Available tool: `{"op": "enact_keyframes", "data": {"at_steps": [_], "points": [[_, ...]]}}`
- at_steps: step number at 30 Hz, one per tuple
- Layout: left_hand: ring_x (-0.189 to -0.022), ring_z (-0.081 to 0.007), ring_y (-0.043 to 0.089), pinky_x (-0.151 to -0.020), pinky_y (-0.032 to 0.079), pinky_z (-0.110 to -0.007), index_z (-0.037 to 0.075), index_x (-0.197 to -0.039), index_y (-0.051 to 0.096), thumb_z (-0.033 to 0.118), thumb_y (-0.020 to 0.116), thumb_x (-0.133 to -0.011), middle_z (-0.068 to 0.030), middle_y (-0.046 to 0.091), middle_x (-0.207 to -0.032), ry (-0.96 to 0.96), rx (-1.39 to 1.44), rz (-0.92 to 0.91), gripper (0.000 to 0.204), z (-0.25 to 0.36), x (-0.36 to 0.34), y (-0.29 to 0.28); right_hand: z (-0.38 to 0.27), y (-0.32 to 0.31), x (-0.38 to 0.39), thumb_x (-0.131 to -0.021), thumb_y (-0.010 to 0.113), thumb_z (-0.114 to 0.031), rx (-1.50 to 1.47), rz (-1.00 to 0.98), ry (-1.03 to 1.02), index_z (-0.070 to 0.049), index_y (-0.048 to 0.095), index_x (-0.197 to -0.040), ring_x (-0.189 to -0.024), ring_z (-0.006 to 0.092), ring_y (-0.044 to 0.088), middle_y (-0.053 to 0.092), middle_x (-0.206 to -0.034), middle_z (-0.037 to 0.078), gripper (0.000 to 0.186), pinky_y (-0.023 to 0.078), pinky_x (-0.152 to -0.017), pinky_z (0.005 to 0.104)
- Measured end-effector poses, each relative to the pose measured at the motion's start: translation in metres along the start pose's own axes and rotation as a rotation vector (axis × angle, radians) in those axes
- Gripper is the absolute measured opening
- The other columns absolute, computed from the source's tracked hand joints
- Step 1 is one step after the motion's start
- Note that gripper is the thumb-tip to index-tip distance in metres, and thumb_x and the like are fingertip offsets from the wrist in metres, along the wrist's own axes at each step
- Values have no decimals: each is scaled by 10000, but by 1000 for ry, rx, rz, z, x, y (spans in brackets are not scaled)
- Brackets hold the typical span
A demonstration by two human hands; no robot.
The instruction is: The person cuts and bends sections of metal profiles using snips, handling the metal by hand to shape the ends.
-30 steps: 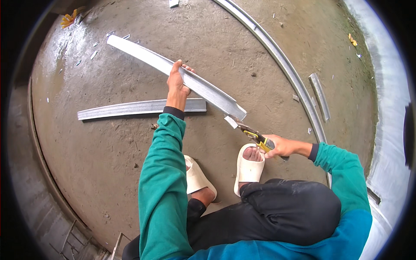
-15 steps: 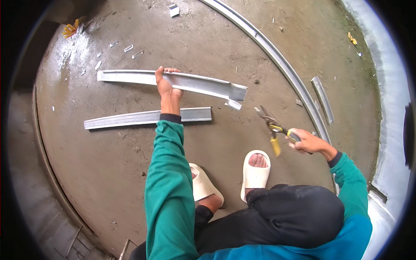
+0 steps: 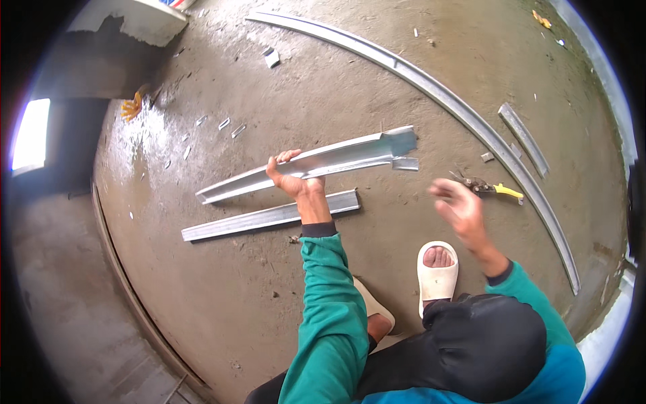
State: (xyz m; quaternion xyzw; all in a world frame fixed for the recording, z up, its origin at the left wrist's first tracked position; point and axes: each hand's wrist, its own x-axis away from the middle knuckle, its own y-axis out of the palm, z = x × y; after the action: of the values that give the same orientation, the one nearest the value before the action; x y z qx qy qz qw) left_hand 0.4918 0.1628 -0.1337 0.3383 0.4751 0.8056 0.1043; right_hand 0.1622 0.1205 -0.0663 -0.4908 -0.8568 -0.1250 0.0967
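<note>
My left hand (image 3: 296,182) is closed around a metal stud (image 3: 356,156), a long silver U-shaped channel held above the floor. At the stud's right end, a cut flap bends out from one side. My right hand (image 3: 463,210) is empty, its fingers stretched out and somewhat blurred. Just beyond it, tin snips (image 3: 479,186) with a yellow handle lie on the floor, partly hidden by the fingers. A shorter metal stud (image 3: 269,215) rests on the floor, nearer to me than the held one and passing behind my left wrist.
A long metal channel (image 3: 431,86) crosses the wet concrete floor (image 3: 323,87) at the far right, with a short metal strip (image 3: 523,140) beside it. Small metal offcuts (image 3: 224,124) are scattered at far left. A yellow object (image 3: 132,108) lies near the wall.
My right hand has let go of the tin snips, which now lie on the floor. The held stud has tilted, its right end swinging away from me. The whole view has shifted.
</note>
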Motion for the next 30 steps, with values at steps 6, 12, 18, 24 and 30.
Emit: {"op": "enact_keyframes", "data": {"at_steps": [6,12,18,24,30], "points": [[-717,-98,634,-772,535,-324,197,-674,542,227,689,-730,85,610,-698,-57,184,-111,161,-7,13,2,0,60,-49,-898,709,-201,-478,60,-52,15,653,-1098,-861,76,577,668,-972,33,300,441,-801,221],[-609,-74,590,-650,561,-230,162,-657,531,136,702,-740,54,585,-650,-59,268,-33,191,-19,31,16,25,62,-62,-916,679,-231,-784,83,-37,-68,684,-980,-844,69,543,662,-903,-19,175,375,-787,248],[-661,-81,619,-714,545,-284,185,-651,555,197,712,-713,71,611,-666,-149,235,-7,168,-19,26,5,41,67,-74,-903,687,-260,-1179,-42,196,-152,672,-928,-879,92,543,639,-888,-38,112,380,-754,301],[-694,-83,626,-710,545,-289,197,-652,559,218,709,-711,74,619,-697,-76,128,68,163,-38,23,11,17,63,-73,-855,722,-160,28,553,-393,-51,665,-799,-754,115,525,588,-784,6,135,443,-676,296],[-694,-93,629,-701,559,-291,198,-651,560,213,701,-717,73,614,-689,-84,139,61,157,-25,18,17,-4,66,-73,-851,728,-143,-74,438,-225,-28,686,-824,-777,95,539,616,-745,29,125,454,-692,293]]}}
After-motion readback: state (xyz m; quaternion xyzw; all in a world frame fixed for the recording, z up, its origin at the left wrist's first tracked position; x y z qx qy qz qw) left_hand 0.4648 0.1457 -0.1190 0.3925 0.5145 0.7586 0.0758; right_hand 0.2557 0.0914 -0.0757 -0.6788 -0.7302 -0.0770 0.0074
